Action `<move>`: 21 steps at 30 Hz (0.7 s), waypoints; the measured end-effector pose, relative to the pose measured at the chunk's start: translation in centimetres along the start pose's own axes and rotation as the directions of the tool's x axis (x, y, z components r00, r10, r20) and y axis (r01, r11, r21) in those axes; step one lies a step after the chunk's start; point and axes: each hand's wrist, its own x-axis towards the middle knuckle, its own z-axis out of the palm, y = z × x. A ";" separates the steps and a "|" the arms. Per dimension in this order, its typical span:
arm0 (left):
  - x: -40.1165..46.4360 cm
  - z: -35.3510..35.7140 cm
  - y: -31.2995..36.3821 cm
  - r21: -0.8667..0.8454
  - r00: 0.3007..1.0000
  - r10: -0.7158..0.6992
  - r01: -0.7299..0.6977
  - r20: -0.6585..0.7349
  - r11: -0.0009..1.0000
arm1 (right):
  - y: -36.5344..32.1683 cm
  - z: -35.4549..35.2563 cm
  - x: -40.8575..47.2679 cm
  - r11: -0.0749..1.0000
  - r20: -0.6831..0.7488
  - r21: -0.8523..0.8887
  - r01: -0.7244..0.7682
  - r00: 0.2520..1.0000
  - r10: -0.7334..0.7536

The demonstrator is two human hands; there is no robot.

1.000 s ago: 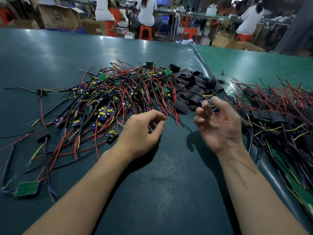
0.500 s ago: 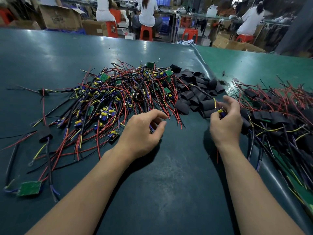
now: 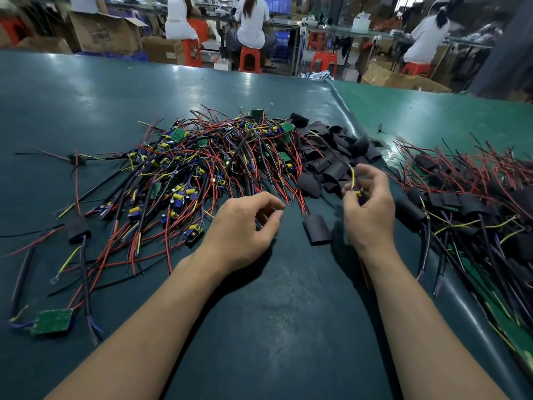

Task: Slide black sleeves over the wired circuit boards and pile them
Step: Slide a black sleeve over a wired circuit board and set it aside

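Note:
A big tangle of wired circuit boards (image 3: 202, 168) with red, black, yellow and purple leads covers the middle of the green table (image 3: 259, 327). Right of it lies a heap of empty black sleeves (image 3: 337, 157). One loose black sleeve (image 3: 316, 228) lies flat between my hands. My right hand (image 3: 367, 209) pinches a wired board by its yellow and purple leads, just above the table. My left hand (image 3: 245, 226) is curled at the near edge of the tangle, fingertips closed on some wires. Sleeved boards are piled at the right (image 3: 467, 203).
A bare green board (image 3: 52, 321) with wires lies near left, and a sleeved one (image 3: 77, 230) above it. A raised seam (image 3: 346, 111) runs between two table mats. Beyond the table, seated people (image 3: 251, 24), orange stools and cardboard boxes (image 3: 106, 33).
My right hand turned over, reached to the sleeve heap and came back slightly with a wired board pinched in it; one sleeve now lies between my hands. My left hand barely moved.

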 end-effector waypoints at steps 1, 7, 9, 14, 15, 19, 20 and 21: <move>0.0 0.0 0.1 0.004 1.000 0.008 -0.008 0.003 1.000 | 0.0 0.1 -0.1 0.999 0.031 -0.046 -0.023 0.999 0.024; -0.2 0.3 0.7 0.077 0.990 0.020 -0.031 0.142 0.997 | -2.5 1.5 -1.6 0.883 0.317 0.398 -0.250 0.941 0.123; -0.4 0.5 0.9 0.142 0.982 -0.001 -0.026 0.187 0.990 | -3.0 1.5 -1.6 0.789 0.310 0.530 -0.311 0.937 0.162; -0.5 0.6 1.7 0.176 0.941 0.004 -0.067 0.338 0.982 | -3.5 0.6 -0.9 0.482 0.339 0.750 -0.452 0.890 0.306; -0.4 0.2 1.8 0.133 0.942 0.007 -0.055 0.336 0.990 | -3.5 0.4 -0.7 0.445 0.376 0.754 -0.484 0.872 0.312; -0.2 -1.7 1.5 0.025 0.884 0.051 -0.071 0.465 0.997 | -3.3 -0.1 -0.8 0.445 0.578 0.605 -0.661 0.748 0.326; -0.2 -1.8 1.4 0.035 0.865 0.058 -0.088 0.498 0.996 | -3.2 -0.2 -0.8 0.441 0.613 0.572 -0.692 0.717 0.330; -0.2 -1.8 1.4 0.048 0.856 0.058 -0.096 0.514 0.994 | -3.2 -0.2 -0.9 0.451 0.636 0.544 -0.708 0.698 0.329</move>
